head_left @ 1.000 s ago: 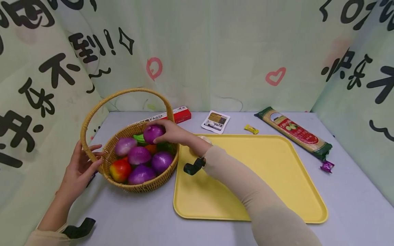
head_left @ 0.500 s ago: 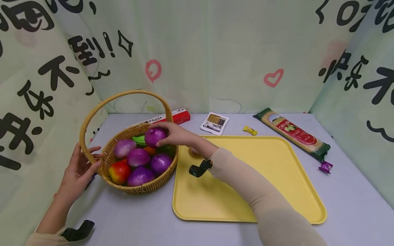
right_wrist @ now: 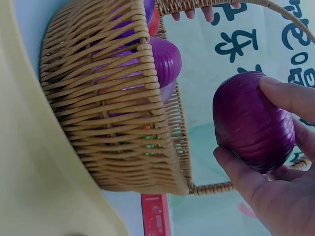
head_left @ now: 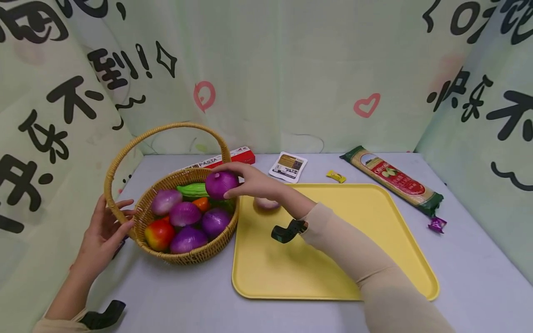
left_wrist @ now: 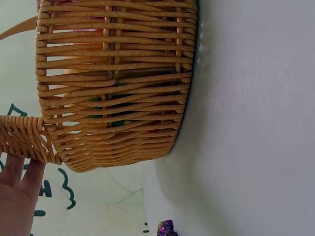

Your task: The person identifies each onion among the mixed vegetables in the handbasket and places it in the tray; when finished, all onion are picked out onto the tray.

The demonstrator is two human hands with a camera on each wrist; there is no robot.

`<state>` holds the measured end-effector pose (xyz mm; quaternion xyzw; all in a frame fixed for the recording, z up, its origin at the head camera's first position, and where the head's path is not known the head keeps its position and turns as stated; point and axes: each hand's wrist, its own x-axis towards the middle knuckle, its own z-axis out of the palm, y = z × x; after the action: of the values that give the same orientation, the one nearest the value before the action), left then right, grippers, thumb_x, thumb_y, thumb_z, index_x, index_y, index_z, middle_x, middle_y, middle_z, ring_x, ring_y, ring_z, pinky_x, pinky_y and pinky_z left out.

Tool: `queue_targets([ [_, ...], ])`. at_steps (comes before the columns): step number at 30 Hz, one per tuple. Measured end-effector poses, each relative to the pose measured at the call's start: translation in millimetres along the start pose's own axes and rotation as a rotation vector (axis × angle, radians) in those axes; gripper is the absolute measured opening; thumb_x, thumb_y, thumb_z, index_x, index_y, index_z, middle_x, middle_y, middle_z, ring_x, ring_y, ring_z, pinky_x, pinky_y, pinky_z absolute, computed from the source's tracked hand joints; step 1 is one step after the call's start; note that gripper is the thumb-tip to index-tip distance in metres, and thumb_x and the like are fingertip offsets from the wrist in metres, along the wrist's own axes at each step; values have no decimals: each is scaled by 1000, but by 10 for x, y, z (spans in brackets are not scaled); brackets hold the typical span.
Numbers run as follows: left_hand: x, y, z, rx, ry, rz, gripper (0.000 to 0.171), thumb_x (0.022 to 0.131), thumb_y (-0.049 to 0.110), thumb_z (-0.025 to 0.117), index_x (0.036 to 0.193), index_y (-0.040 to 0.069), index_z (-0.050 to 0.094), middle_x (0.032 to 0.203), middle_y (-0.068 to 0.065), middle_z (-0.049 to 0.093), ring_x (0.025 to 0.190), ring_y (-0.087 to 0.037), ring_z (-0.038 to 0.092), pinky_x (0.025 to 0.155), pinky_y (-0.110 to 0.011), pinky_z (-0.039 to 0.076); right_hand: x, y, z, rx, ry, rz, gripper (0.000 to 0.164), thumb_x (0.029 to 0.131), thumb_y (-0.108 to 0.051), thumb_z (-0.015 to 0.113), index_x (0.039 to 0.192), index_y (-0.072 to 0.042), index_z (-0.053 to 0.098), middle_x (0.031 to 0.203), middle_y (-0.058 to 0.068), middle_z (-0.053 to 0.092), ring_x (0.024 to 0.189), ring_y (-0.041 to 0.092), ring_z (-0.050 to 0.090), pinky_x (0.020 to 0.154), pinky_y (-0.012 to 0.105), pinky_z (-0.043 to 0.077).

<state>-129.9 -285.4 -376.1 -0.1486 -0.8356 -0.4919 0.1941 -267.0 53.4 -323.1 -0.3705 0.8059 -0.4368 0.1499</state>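
Note:
My right hand [head_left: 260, 182] holds a purple onion [head_left: 221, 185] between thumb and fingers, over the right rim of the wicker basket [head_left: 195, 260]. In the right wrist view this onion [right_wrist: 252, 123] is apart from the basket's side. My left hand [head_left: 102, 236] grips the lower left end of the basket's handle [head_left: 111, 196], with fingers behind it and the thumb in front. Inside the basket are several more purple onions [head_left: 185, 214], a red-yellow fruit [head_left: 160, 234], a green ridged vegetable [head_left: 193, 190] and something orange [head_left: 202, 204].
Right of the basket lies a yellow tray [head_left: 291, 273], bearing a pale pinkish round item [head_left: 266, 203] partly behind my right wrist. Along the back are a red pasta box [head_left: 243, 156], a white packet [head_left: 288, 167], a yellow candy [head_left: 336, 176], a noodle bag [head_left: 391, 178] and a purple candy [head_left: 437, 225].
My right hand has moved right with the onion, from over the basket's middle to its right rim. More of the green vegetable and the pinkish item shows. The left hand stays on the handle.

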Motion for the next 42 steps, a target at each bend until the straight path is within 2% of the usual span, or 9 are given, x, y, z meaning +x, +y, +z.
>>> queue_targets([
  [8,5,-10,-3,23,0,4,82,86,-13,54,151,17,15,128,21,50,108,5,56,86,-3,44,-220,60,-89,-8,39,2,57,80,-20,74,132,-29,51,137,-5,49,121,17,51,98,33,48],
  [15,-4,-4,-4,37,2,20,82,86,-14,54,151,16,15,127,22,49,107,6,56,86,-3,43,-422,100,-227,61,82,13,57,81,-13,73,131,-27,52,136,-1,50,121,19,51,96,34,50],
  [22,7,1,-7,48,3,28,82,85,-14,55,151,16,15,128,23,49,108,5,56,86,-3,43,-637,209,-382,62,130,23,60,80,-13,74,133,-27,51,136,-1,49,122,20,51,93,36,52],
  [33,5,15,-11,32,0,13,80,86,-14,54,150,15,16,128,23,49,107,6,56,86,-3,43,-1000,426,-603,126,199,128,61,79,-13,75,134,-24,51,145,0,39,132,26,42,94,39,52],
  [42,12,17,-8,9,1,15,80,85,-15,54,150,14,17,128,21,50,106,5,57,85,-3,44,-1198,630,-750,120,281,205,60,79,-15,75,134,-20,51,145,5,41,133,29,41,93,37,51],
])
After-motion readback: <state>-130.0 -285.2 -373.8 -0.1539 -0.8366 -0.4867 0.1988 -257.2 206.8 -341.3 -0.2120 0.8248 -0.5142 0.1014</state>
